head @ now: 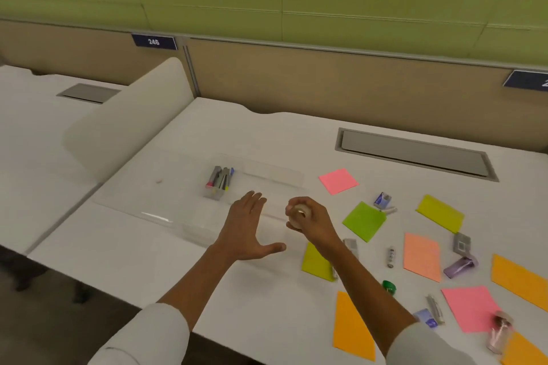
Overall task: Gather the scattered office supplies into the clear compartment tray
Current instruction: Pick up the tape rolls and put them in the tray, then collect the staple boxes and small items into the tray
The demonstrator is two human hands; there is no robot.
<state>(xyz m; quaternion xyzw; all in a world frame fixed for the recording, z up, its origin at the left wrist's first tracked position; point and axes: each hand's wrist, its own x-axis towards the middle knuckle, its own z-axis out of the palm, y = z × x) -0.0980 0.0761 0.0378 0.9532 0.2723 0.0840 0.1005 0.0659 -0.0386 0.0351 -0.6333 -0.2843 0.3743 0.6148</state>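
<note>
Two hands work over the white desk (142, 249). Fingers (292, 210) of the right hand (310, 221) are curled tight around a small pale roll of tape (299, 214), held above the near right part of the clear compartment tray (267, 175). Beside it the left hand (247, 228) is spread flat, fingers apart and thumb stretched toward the right wrist, gripping nothing, over the tray's near edge. Both wrists run back into white sleeves (142, 338). In the tray's far left compartment a bunch of pens and markers (221, 178) lies together. To the right, well apart from the tray, the remaining supplies lie scattered among coloured sticky notes (338, 181): a small blue box (382, 199), a glue stick (390, 256), a green sharpener (389, 287), and a purple stapler (461, 267).
</note>
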